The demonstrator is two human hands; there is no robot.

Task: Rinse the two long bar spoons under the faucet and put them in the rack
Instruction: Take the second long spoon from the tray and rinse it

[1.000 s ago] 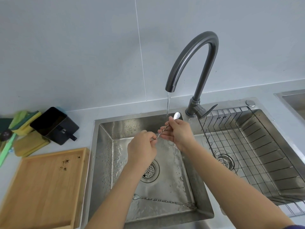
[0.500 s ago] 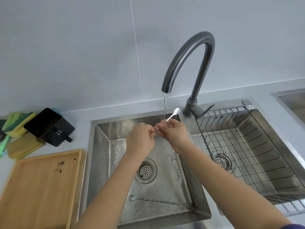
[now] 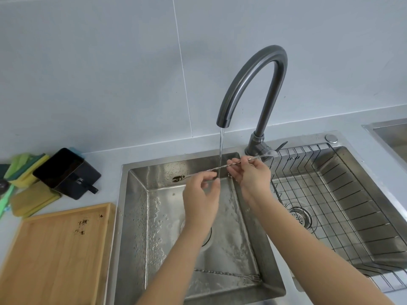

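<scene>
Bar spoon (image 3: 226,166) in right hand (image 3: 253,179) pinch under faucet (image 3: 236,89) stream; left hand (image 3: 201,194) grip unclear.

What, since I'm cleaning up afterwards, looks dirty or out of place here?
Dark stains mark the wooden tray left of the sink. The black container behind it appears tipped on its side. Nothing looks broken.
</scene>
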